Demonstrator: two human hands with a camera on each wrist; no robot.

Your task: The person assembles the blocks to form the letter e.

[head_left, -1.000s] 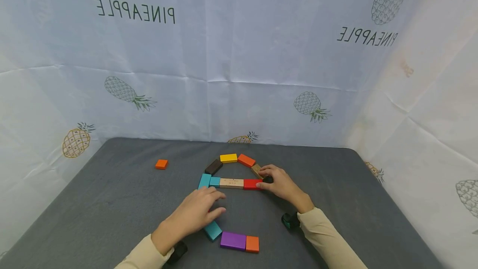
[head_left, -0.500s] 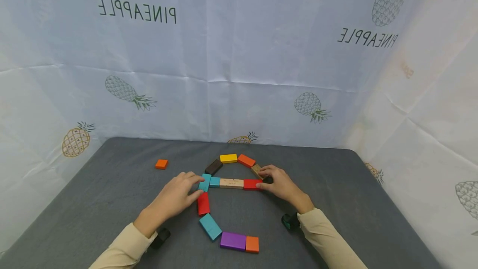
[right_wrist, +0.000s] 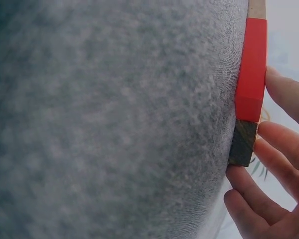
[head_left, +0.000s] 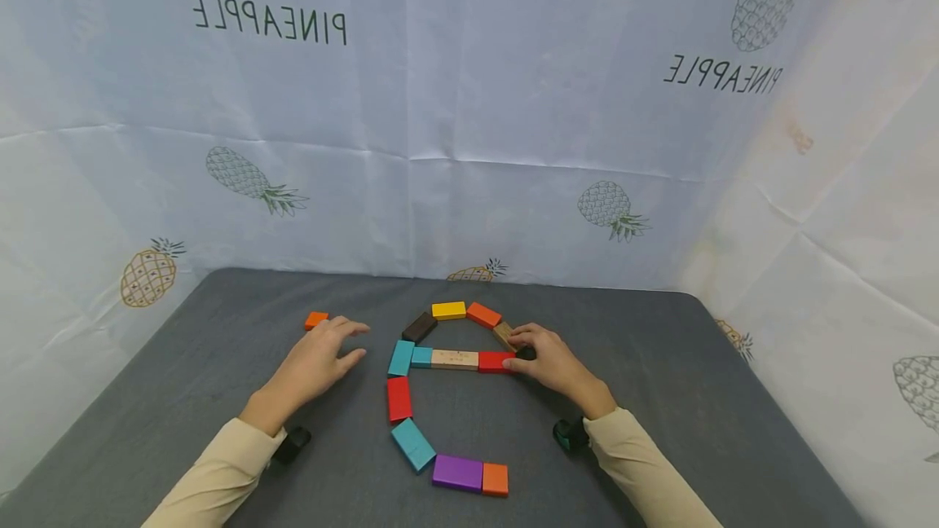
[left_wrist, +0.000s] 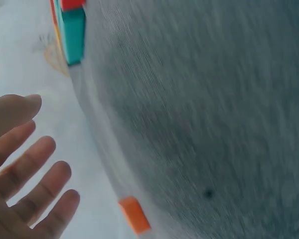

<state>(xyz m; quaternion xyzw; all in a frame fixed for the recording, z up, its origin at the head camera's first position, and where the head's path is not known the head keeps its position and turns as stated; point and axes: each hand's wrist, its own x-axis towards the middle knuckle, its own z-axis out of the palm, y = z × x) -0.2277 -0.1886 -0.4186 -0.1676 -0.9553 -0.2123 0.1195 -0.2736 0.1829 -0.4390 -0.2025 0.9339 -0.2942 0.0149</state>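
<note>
My left hand (head_left: 308,361) hovers with spread fingers just in front of a small orange block (head_left: 317,319) at the table's left, holding nothing. In the left wrist view that block (left_wrist: 134,215) lies apart from the fingertips. My right hand (head_left: 557,363) has its fingers curled about a small black block (head_left: 526,353) at the right end of a row. The right wrist view shows fingers against this dark block (right_wrist: 243,143) and the thumb by the red block (right_wrist: 252,69) beside it. Leftward in the row come a natural wood block (head_left: 455,359) and a small blue one (head_left: 421,357).
An arc of blocks runs above the row: dark brown (head_left: 420,327), yellow (head_left: 449,310), orange (head_left: 484,315) and wood (head_left: 504,335). Down the left curve blue (head_left: 400,358), red (head_left: 399,398) and teal (head_left: 414,445) blocks, then purple (head_left: 457,473) and orange (head_left: 495,480) ones.
My left hand has moved left and away from me, off the left side of the blocks, to the lone orange block. The right hand stays at the black block.
</note>
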